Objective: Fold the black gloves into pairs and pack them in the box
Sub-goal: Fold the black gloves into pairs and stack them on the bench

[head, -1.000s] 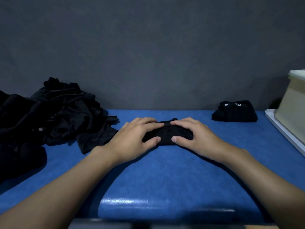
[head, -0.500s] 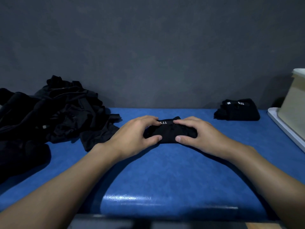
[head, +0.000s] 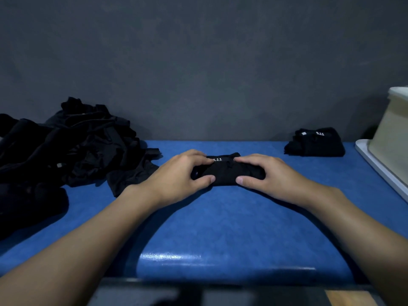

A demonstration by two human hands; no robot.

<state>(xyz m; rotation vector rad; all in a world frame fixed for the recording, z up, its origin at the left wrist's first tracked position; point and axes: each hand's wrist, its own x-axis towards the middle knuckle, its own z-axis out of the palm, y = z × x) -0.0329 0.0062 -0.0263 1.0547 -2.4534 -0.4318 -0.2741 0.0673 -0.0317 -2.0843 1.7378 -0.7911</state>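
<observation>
At centre of the blue glossy padded table top (head: 220,228): small folded bundle of black fabric gloves (head: 225,173), lying flat, long side running left to right, white "5.11" print showing on its far upper edge.

Gripped at the left end by the left hand (head: 176,176): fingers curled over the top, thumb tip pressed against the near edge. Gripped at the right end by the right hand (head: 273,177) in mirror fashion: fingers over the top, thumb tip against the near edge. Fingertips of the two hands close together above the bundle, not touching; narrow strip of black fabric in view between them. Both forearms bare, in from the near corners.

Left of the bundle, near but apart: loose heap of unfolded black gloves (head: 72,149), running off the left edge of view, one flat piece lying close to the left wrist.

Far right, at the back edge of the table: second folded stack of black gloves (head: 315,144), white "5.11" print and small white tag on top, well apart from the hands.

Right edge of view: pale cream plastic box (head: 393,133), only partly in frame, on a flat white tray (head: 375,166); inside of box hidden.

Behind everything: plain dark grey wall (head: 198,62).
</observation>
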